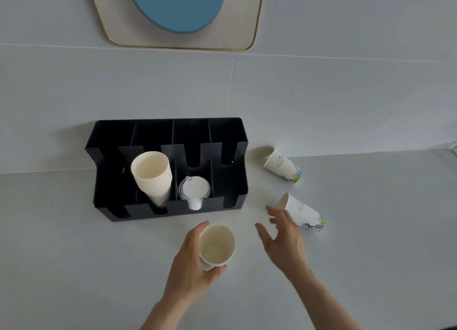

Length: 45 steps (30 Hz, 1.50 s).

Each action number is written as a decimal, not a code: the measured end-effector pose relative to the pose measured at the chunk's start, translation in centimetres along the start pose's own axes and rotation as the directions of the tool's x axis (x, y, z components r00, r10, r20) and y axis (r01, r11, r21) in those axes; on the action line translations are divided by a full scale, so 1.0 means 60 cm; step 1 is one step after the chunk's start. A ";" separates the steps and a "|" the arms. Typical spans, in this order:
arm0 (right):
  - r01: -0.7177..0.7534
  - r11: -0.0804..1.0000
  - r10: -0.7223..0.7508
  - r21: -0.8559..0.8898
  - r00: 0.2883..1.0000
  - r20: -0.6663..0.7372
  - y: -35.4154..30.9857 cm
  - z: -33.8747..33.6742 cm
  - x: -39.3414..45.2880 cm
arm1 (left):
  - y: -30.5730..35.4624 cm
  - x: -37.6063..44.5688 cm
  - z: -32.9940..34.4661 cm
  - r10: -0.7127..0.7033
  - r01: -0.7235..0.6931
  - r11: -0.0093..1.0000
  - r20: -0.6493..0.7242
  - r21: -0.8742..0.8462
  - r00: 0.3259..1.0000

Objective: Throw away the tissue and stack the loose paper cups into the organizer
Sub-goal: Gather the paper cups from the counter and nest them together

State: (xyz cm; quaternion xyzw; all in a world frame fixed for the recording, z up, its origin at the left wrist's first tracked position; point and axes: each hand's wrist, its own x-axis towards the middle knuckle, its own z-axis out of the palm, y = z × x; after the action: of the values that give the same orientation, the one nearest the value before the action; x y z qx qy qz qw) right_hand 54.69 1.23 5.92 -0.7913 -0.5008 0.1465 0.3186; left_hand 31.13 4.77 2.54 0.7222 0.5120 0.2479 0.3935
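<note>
Clearly, the stack of nested cups (152, 178) is seen leaning in the second slot of the black organizer (237, 181), well ahead and to the left of the left hand (191, 258), with a small pile of white lids (194, 191) kept in the slot beside it. One paper cup (216, 246) is gripped by the left hand, mouth up, thumb on the near-left wall and fingers wrapped under the base. Thin paper like this is judged light and easily crushed, so it is best held low near the stiffer base or lightly by the rolled rim, not squeezed at mid-wall. The right hand (283, 238) is spread open and empty, its fingertips just short of a printed cup (303, 213) lying on its side on the counter (74, 255). That cup is likely to roll if nudged, so a grasp across its body is advised. Another tipped cup (282, 165) lies further ahead of the right hand. No tissue is visible.
</note>
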 end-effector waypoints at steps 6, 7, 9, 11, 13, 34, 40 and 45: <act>-0.002 0.896 0.096 -0.443 0.977 0.190 0.145 -0.043 0.121 | 0.042 0.019 0.044 -0.019 0.020 1.000 -0.018 0.020 1.000; 0.040 0.893 0.090 -0.448 0.960 0.264 0.164 -0.042 0.141 | 0.051 0.024 0.058 -0.039 0.040 0.999 -0.035 0.030 0.999; 0.117 0.873 0.073 -0.474 0.929 0.364 0.181 -0.041 0.163 | 0.063 0.030 0.075 -0.067 0.070 0.997 -0.088 0.034 0.994; 0.156 0.866 0.033 -0.475 0.930 0.366 0.173 -0.042 0.167 | 0.067 0.034 0.080 -0.087 0.091 0.995 -0.112 0.030 0.990; 0.092 0.956 -0.013 -0.279 0.962 0.273 0.142 -0.053 0.156 | 0.069 0.038 0.082 -0.079 0.083 0.996 -0.110 0.032 0.991; 0.307 0.922 -0.382 0.235 0.815 0.435 0.016 -0.012 0.027 | 0.068 0.053 0.093 -0.117 0.118 0.993 -0.109 0.001 0.987; 0.296 0.925 -0.374 0.239 0.819 0.435 0.026 -0.007 0.036 | 0.073 0.058 0.086 -0.040 0.045 0.997 -0.081 0.059 0.996; 0.137 0.975 -0.154 0.176 0.984 0.086 0.072 -0.036 0.176 | 0.070 0.063 0.080 -0.052 0.057 0.998 -0.120 0.041 0.991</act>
State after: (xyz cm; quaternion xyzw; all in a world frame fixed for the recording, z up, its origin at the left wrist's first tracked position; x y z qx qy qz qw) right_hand 63.72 8.51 5.67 -0.7142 -0.5584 0.2037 0.3695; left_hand 38.41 6.11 3.08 0.7004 0.5595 0.2682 0.3527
